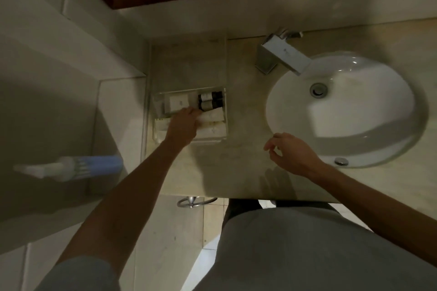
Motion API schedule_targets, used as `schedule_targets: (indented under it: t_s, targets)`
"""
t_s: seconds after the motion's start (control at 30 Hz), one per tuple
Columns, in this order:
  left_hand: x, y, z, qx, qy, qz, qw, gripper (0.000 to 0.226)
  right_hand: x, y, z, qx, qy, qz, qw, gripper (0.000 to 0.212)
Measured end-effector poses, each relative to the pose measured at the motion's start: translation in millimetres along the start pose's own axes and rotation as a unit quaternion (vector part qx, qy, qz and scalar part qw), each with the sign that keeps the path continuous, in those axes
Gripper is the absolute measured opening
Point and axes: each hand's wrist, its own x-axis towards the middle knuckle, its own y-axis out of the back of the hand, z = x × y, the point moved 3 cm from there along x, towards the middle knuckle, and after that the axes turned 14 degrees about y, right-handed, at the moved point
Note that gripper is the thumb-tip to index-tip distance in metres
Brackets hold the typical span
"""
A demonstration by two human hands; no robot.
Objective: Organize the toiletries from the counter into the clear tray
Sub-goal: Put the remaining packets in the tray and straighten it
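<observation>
Fingers (pixel 189 111) of the left hand (pixel 182 125) reach down into the clear tray (pixel 225 113), their tips hidden among the items, so I cannot tell whether they grip a toiletry or merely nudge one. The right hand (pixel 293 153) hovers above the bare table (pixel 236 168) near the sink (pixel 402 125), its fingers loosely curled and holding nothing.

The tray sits at the left end of the table, beside the wall. Inside it lie a white box (pixel 178 101) at the far left, two dark bottles (pixel 210 101) side by side at the far right, and pale tubes (pixel 212 123) along the near side. No loose toiletries show on the table surface around the tray.

The step in hand looks like the final tidying: settling an item between the box and the tubes. The task seems close to done. The next move likely calls for a gentle press or slide to seat that item flat without knocking the bottles, then lifting the hand clear of the tray's low wall.
</observation>
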Motion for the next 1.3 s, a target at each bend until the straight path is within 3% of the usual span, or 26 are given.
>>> schedule_targets:
  t_s: [0.17,0.4,0.57,0.67,0.8,0.9,1.0,1.1,1.3]
  targets:
    - [-0.1,1.6,-0.4,-0.018,-0.071,0.033,0.997,0.046,6.5,-9.9,-14.1,-0.005,-0.034,0.020,0.999,0.019]
    - [1.8,-7.7,-20.9,-0.059,-0.089,0.065,0.992,0.030,54.0,-29.6,-61.3,-0.049,-0.050,0.049,0.996,0.024]
    - [-4.1,-7.1,-35.1,-0.107,-0.060,0.095,0.988,0.050,96.0,-39.9,-92.7,-0.159,-0.019,0.066,0.985,0.049]
    - [-7.1,-0.6,-55.5,-0.141,-0.004,0.116,0.983,0.054,114.5,-45.9,-98.9,-0.174,-0.041,0.080,0.981,0.057]
    - [-19.7,4.7,-102.9,-0.227,0.204,0.172,0.937,0.040,122.0,-50.3,-85.2,-0.081,-0.159,0.132,0.975,0.037]
    - [-29.8,-15.1,-129.8,-0.281,0.298,0.119,0.904,0.024,123.7,-56.6,-74.9,-0.041,-0.219,0.097,0.970,0.024]
    - [-36.2,-28.3,-137.5,-0.351,0.306,0.055,0.883,0.023,126.3,-62.7,-67.8,0.007,-0.229,0.088,0.969,0.034]
    - [-35.4,-25.7,-140.3,-0.354,0.315,0.061,0.878,0.024,130.5,-59.9,-68.6,0.013,-0.231,0.087,0.969,0.031]
    - [-22.3,-10.6,-138.6,-0.311,0.305,0.056,0.899,0.024,135.3,-52.9,-70.7,0.020,-0.211,0.104,0.972,0.039]
